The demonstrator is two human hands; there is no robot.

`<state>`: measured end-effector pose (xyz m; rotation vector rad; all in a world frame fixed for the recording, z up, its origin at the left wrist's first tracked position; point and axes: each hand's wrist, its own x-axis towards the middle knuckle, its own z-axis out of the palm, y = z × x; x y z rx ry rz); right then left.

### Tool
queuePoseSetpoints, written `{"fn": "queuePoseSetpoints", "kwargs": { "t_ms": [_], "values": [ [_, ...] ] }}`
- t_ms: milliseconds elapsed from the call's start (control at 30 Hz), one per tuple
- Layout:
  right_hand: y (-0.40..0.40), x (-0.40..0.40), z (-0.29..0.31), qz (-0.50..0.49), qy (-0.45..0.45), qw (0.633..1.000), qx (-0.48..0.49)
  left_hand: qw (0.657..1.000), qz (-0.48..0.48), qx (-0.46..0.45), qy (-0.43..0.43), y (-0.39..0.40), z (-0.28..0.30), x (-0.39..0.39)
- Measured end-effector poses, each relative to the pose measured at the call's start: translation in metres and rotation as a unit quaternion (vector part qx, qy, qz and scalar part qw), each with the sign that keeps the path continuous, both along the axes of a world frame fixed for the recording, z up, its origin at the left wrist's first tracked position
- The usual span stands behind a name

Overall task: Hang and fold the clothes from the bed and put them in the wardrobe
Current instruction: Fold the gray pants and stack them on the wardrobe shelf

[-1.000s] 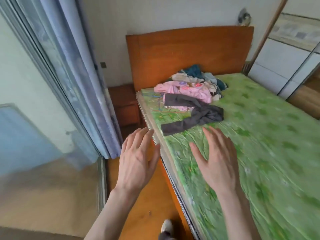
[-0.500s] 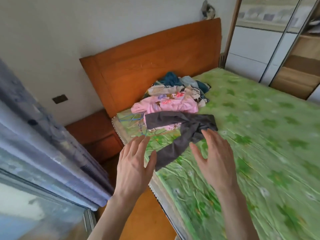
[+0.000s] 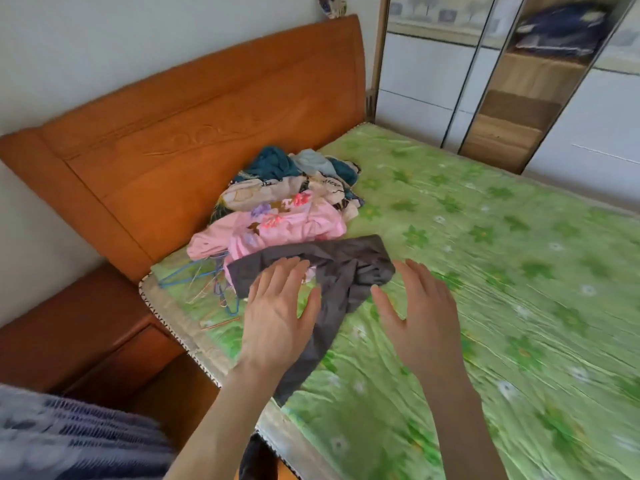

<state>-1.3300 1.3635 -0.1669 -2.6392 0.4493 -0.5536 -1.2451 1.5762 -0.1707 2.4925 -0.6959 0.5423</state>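
Grey soft trousers [image 3: 346,265] look light and limp; I judge the waistband, just beyond my fingertips, the best hold. Left hand [image 3: 277,313] and right hand [image 3: 419,317] spread, grasping nothing.

Grey garment [image 3: 349,268]; pink floral top [image 3: 277,226]; green flowered bedsheet [image 3: 502,237]; orange headboard [image 3: 207,109]

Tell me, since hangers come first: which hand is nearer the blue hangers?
Left. The left hand hovers just right of the blue hangers; the right hand is farther right.
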Motion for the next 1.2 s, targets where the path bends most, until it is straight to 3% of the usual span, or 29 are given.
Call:
{"fn": "queuePoseSetpoints", "kwargs": {
  "t_ms": [400, 633, 900, 1200],
  "values": [
    [0.017, 0.174, -0.025, -0.212, 0.035, 0.975, 0.054, 0.978, -0.197, -0.031, 0.054, -0.026, -0.024, 0.239],
    [0.001, 0.223, -0.054, -0.262, 0.064, 0.961, 0.062, 0.962, -0.255, 0.006, 0.095, -0.064, -0.071, 0.321],
    [-0.041, 0.262, -0.174, -0.263, 0.109, 0.955, 0.088, 0.952, -0.264, 0.076, 0.134, -0.118, -0.189, 0.371],
    [-0.106, 0.307, -0.311, -0.286, 0.185, 0.923, 0.179, 0.947, -0.273, 0.108, 0.132, -0.185, -0.331, 0.429]
  ]
}}
